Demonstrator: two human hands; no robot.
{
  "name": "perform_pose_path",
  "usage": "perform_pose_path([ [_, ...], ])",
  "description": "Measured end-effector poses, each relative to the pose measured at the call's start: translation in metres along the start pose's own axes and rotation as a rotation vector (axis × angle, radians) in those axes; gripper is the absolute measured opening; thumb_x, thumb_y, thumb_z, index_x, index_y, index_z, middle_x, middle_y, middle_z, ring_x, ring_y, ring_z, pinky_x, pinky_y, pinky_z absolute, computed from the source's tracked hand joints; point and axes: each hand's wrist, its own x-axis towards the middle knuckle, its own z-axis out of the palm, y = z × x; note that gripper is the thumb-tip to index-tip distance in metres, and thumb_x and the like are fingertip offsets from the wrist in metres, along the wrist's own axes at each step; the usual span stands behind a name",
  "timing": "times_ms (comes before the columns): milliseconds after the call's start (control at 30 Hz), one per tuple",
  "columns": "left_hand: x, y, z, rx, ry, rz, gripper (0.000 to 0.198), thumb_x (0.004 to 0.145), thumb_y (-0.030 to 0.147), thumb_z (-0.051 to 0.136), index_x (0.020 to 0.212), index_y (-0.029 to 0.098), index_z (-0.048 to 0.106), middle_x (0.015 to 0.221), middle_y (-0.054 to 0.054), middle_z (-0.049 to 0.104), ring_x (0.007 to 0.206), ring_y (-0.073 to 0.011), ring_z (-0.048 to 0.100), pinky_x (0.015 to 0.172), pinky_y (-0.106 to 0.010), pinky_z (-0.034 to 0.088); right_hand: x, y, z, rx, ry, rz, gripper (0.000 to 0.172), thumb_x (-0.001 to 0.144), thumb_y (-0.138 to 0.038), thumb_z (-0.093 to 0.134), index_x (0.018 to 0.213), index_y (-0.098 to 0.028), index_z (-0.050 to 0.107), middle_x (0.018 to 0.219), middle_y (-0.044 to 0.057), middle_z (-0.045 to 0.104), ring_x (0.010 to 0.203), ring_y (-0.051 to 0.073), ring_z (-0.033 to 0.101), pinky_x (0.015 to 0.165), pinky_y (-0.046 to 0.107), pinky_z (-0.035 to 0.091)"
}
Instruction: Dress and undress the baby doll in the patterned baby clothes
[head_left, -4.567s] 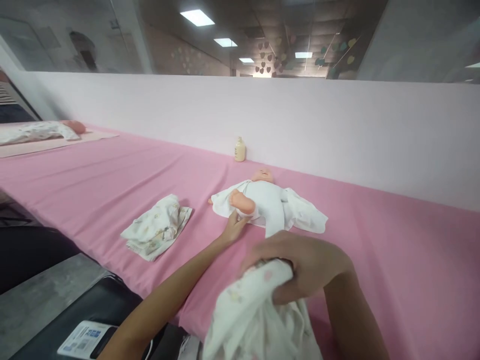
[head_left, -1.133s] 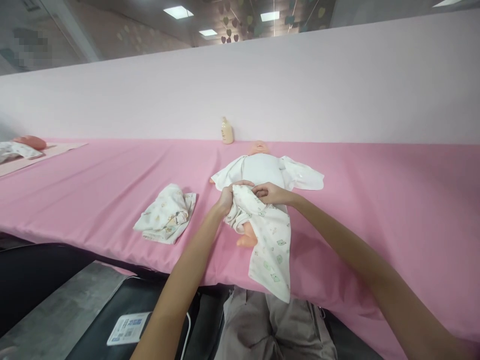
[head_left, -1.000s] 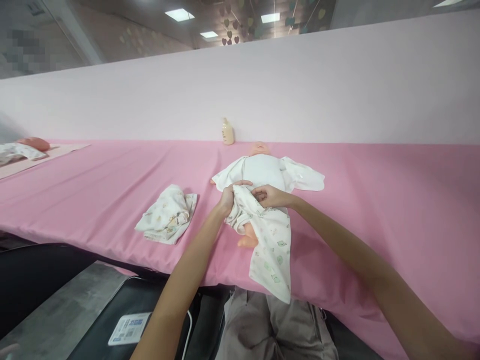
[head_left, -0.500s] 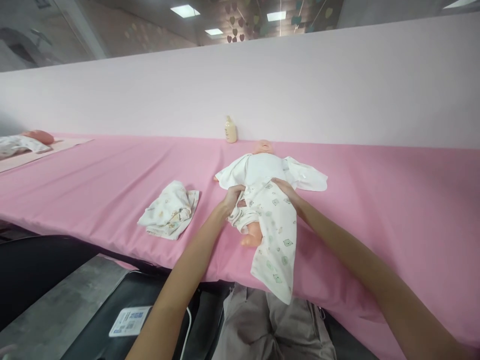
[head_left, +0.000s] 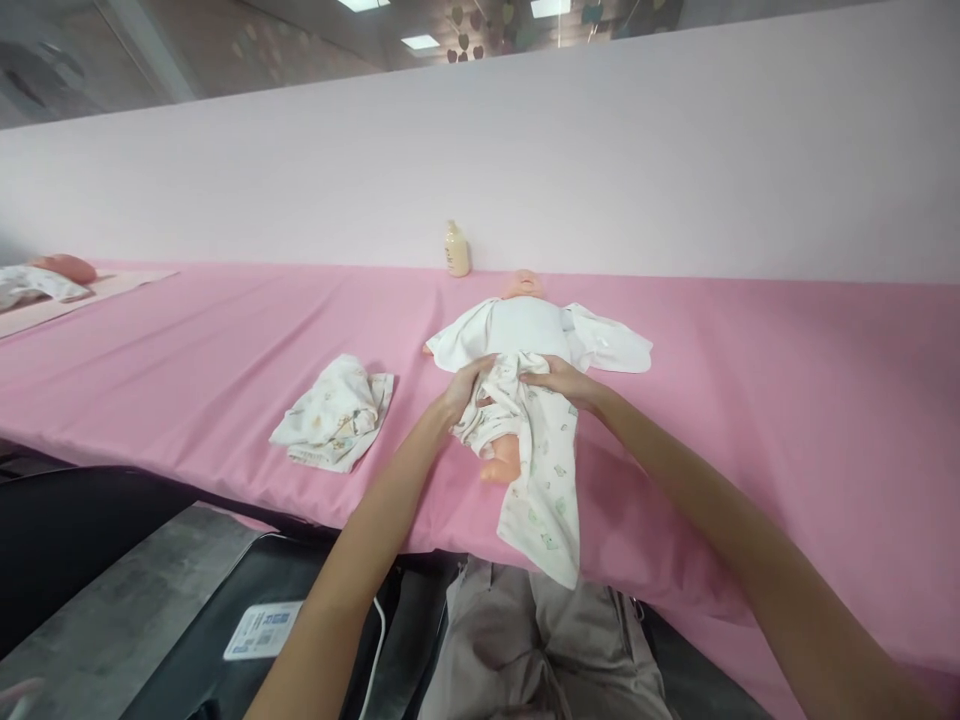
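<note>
A baby doll (head_left: 525, 284) lies on its back, head toward the wall, in a white top (head_left: 529, 330) with the sleeves spread. White printed baby pants (head_left: 544, 470) are bunched around one of its legs, whose bare foot (head_left: 501, 465) sticks out. The other pant leg trails flat over the table's front edge; the doll's second leg is hidden. My left hand (head_left: 466, 390) is closed on the pants' gathered upper edge at the left. Opposite it, my right hand (head_left: 559, 380) pinches the cloth near the waist, thumb on top.
Folded printed clothing (head_left: 337, 415) lies to the left on the pink table cover (head_left: 225, 350). A pump bottle (head_left: 456, 250) stands by the white wall (head_left: 480, 170). Another dressed doll (head_left: 52, 275) lies at the far left. Below the edge is a black chair (head_left: 217, 610) with a label.
My right hand has shifted inward to the left, gathering the pants' upper part into folds. The trailing pant leg looks narrower and more creased. My left hand stays at the waist.
</note>
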Motion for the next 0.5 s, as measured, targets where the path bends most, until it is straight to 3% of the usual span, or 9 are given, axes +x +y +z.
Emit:
perform_pose_path([
  [100,-0.002,0.000,0.008,0.228,0.013,0.047,0.032,0.061,0.029,0.073,0.088,0.015,0.063,0.068,0.001,0.061,0.058,-0.0103,0.053,0.053,-0.021,0.041,0.006,0.005,0.004,-0.032,0.150,-0.082,0.035,0.067,-0.025,0.072,0.099,-0.014,0.065,0.096,0.004,0.070,0.091,0.018,0.063,0.086,0.032,0.049],
  [167,-0.001,-0.002,0.009,0.228,0.046,0.021,0.032,0.060,0.027,0.075,0.086,0.014,0.063,0.070,0.000,0.063,0.063,-0.0126,0.057,0.059,-0.023,0.045,0.006,0.005,0.004,-0.054,0.199,-0.082,0.031,0.070,-0.028,0.070,0.098,-0.015,0.066,0.095,0.004,0.070,0.091,0.018,0.063,0.085,0.032,0.049],
  [233,0.002,-0.005,0.007,0.071,0.052,-0.029,0.030,0.065,0.032,0.072,0.087,0.014,0.063,0.068,-0.002,0.064,0.061,-0.0151,0.059,0.062,-0.027,0.047,0.002,0.001,0.002,-0.053,0.137,-0.024,0.030,0.072,-0.035,0.069,0.094,-0.015,0.068,0.092,0.005,0.070,0.087,0.019,0.064,0.081,0.030,0.051],
  [300,0.005,-0.007,0.004,-0.124,0.007,-0.100,0.032,0.071,0.036,0.067,0.092,0.013,0.063,0.072,-0.006,0.067,0.067,-0.0198,0.063,0.068,-0.032,0.050,-0.002,-0.004,-0.002,-0.060,-0.019,0.046,0.034,0.069,-0.038,0.073,0.092,-0.014,0.068,0.089,0.005,0.071,0.082,0.019,0.065,0.075,0.029,0.052],
  [400,0.009,-0.011,0.001,-0.261,-0.060,-0.192,0.034,0.074,0.036,0.064,0.097,0.011,0.064,0.082,-0.011,0.070,0.078,-0.0252,0.066,0.076,-0.037,0.051,-0.006,-0.006,-0.008,-0.095,-0.256,0.066,0.046,0.057,-0.027,0.082,0.098,-0.014,0.067,0.090,0.004,0.071,0.080,0.019,0.065,0.071,0.028,0.054],
  [500,0.011,-0.013,0.000,-0.211,-0.007,-0.127,0.035,0.075,0.033,0.065,0.102,0.012,0.064,0.089,-0.010,0.071,0.085,-0.0254,0.066,0.081,-0.036,0.050,-0.003,-0.001,-0.010,-0.043,-0.257,0.069,0.047,0.057,-0.022,0.081,0.100,-0.015,0.066,0.093,0.004,0.071,0.081,0.018,0.065,0.075,0.029,0.053],
])
